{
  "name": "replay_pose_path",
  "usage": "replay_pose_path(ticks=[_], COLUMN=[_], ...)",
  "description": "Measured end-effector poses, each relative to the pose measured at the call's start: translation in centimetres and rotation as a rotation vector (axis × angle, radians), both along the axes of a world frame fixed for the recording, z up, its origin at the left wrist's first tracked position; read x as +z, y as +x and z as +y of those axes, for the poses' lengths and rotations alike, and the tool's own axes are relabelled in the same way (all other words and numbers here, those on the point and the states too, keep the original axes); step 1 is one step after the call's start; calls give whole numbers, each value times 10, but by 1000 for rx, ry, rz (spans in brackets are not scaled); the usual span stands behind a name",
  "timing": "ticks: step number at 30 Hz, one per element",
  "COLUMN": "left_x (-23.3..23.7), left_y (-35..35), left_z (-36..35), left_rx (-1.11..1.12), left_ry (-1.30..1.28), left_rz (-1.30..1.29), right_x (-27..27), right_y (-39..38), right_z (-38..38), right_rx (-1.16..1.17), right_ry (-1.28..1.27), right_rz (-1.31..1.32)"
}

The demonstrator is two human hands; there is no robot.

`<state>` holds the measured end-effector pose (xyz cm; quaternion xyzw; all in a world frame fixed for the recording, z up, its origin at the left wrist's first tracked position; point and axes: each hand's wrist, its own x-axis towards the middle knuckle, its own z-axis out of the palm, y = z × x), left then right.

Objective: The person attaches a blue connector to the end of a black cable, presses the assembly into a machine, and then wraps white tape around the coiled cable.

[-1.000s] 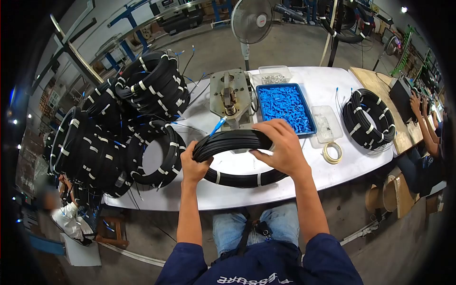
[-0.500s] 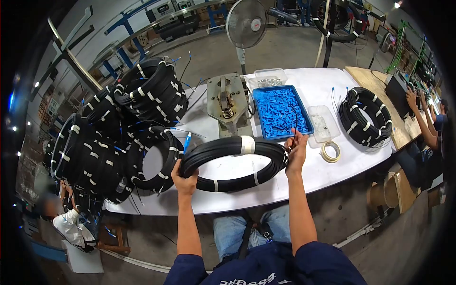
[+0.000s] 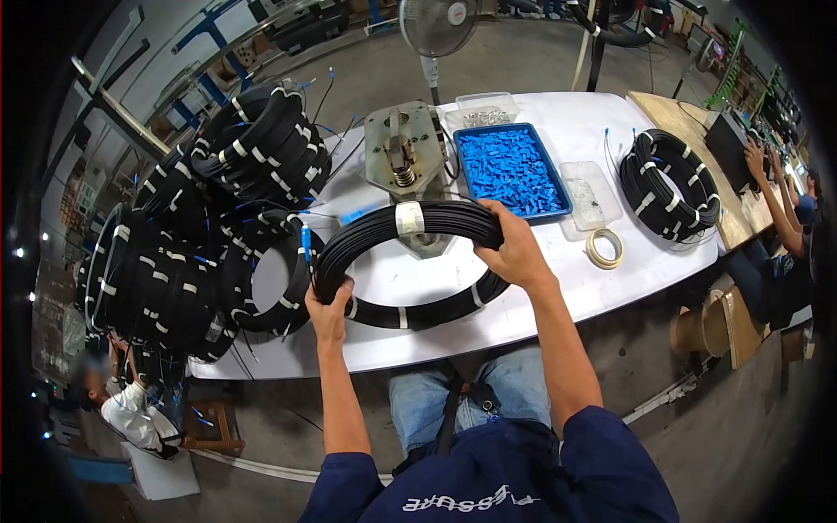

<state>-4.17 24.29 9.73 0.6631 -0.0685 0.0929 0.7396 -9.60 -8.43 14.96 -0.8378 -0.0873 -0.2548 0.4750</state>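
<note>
I hold a black cable coil bound with white tape bands, lifted above the white table in front of me. My left hand grips its lower left rim. My right hand grips its upper right rim. A blue connector sticks out at the coil's left side. Behind the coil stands a metal press fixture, with a blue tray of small blue parts to its right.
A heap of taped black coils fills the table's left end. Another coil lies at the right, beside a clear plastic box and a tape roll. A fan stands behind. Another person's hands work at the right bench.
My right hand left the coil's far right edge and now grips its upper right rim. The coil has turned in my hands, its white tape band shifting left along the top.
</note>
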Motion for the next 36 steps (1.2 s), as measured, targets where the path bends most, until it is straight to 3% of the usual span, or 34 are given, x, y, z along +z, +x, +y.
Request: replay_pose_path(ticks=[3, 9, 13, 15, 16, 21, 24, 29, 31, 32, 35, 36], left_x=[3, -33, -45, -41, -47, -42, -20, -5, 12, 7, -10, -17], left_y=[5, 16, 19, 15, 17, 23, 15, 21, 11, 15, 17, 15], left_z=[0, -3, -5, -7, -3, 2, -5, -2, -9, -9, -17, -23], left_rx=[-34, 111, 15, 2, 28, 150, -27, -141, -129, -123, -18, 17], left_ry=[150, 20, -129, -437, -271, -89, -7, 17, 157, 42, 217, 126], left_rz=[-79, -104, -199, 16, -32, -70, -79, -193, -267, -130, 9, 44], right_x=[0, 11, 27, 33, 39, 47, 51, 41, 38, 41, 56, 60], right_y=[1, -1, -3, -2, -3, -7, -10, -3, -3, -3, -4, -3], right_z=[-3, 4, 5, 7, 5, -8, -8, -3, -5, -6, -4, -4], right_rx=[-9, -20, 16, 34, 43, 94, 110, 76, 82, 82, 64, 62], right_ry=[-6, 33, -16, -122, -123, -174, -190, -141, -120, -137, -214, -214], right_rz=[22, 34, 88, 58, 118, 102, 120, 60, 114, 115, 165, 164])
